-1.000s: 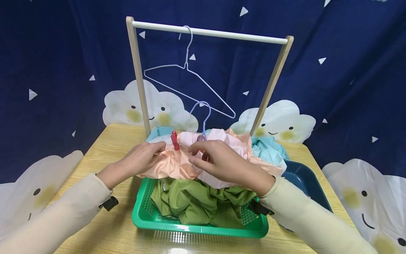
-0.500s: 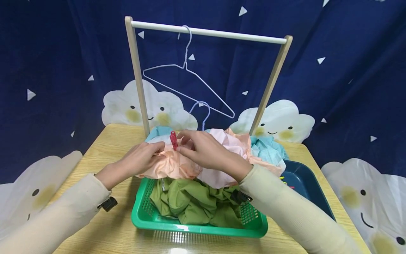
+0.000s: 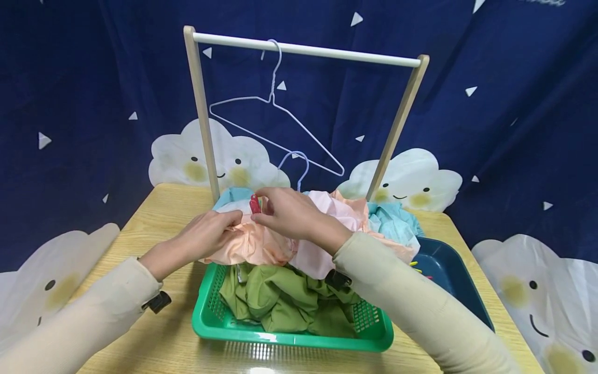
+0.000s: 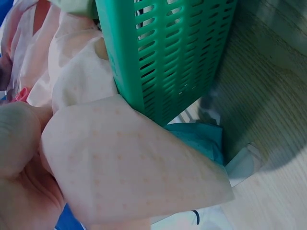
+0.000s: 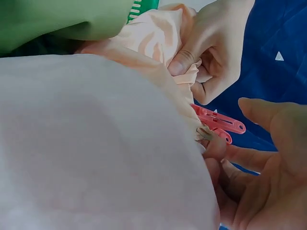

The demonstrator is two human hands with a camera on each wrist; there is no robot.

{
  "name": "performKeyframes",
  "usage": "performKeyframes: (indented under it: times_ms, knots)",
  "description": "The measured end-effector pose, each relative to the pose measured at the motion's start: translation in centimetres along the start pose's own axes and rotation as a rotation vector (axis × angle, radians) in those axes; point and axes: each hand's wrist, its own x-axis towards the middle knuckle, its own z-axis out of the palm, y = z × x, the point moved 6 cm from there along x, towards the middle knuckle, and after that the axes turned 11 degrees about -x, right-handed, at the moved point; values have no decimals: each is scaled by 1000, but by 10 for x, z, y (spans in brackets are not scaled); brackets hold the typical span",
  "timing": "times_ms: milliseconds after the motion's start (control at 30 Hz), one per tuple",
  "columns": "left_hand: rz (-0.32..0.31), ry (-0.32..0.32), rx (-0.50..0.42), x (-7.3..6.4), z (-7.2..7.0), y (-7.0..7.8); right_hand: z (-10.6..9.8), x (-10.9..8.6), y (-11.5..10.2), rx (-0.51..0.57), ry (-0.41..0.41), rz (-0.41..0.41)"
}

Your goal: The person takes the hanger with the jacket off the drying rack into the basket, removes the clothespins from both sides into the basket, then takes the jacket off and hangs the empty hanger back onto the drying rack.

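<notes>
A peach-and-pink garment (image 3: 263, 241) lies bunched over the back of the green basket (image 3: 289, 338). My left hand (image 3: 207, 234) pinches its edge between thumb and curled fingers, as the right wrist view also shows. A red clothespin (image 5: 220, 120) is clipped on the garment's edge beside that grip. My right hand (image 3: 291, 210) is around the clothespin, its thumb held apart from it and the other fingers at the cloth edge. A lilac hanger's hook (image 3: 306, 169) rises behind the right hand, its lower part hidden.
Green cloth (image 3: 285, 301) fills the basket. A dark blue tray (image 3: 448, 265) holding small coloured pieces stands to the right, with light blue cloth (image 3: 392, 221) behind it. A wooden rack (image 3: 198, 98) carries a white wire hanger (image 3: 280, 105) at the back.
My right hand has moved left from the pink cloth to the red clothespin. The left hand keeps its grip on the garment in the same place.
</notes>
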Motion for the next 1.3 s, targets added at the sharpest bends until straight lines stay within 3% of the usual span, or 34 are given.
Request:
performKeyframes:
  times_ms: [433, 767, 1033, 1300]
  knots:
    - [-4, -2, 11, -1, 1, 1, -3, 10, -5, -50, 34, 39]
    - [-17, 6, 7, -2, 1, 0, -6, 12, -10, -65, 106, 4]
    - [-12, 9, 1, -3, 1, 0, -17, 9, -9, 37, 198, 11]
    - [14, 24, -2, -1, -1, 1, -28, -2, -9, 69, 239, 44]
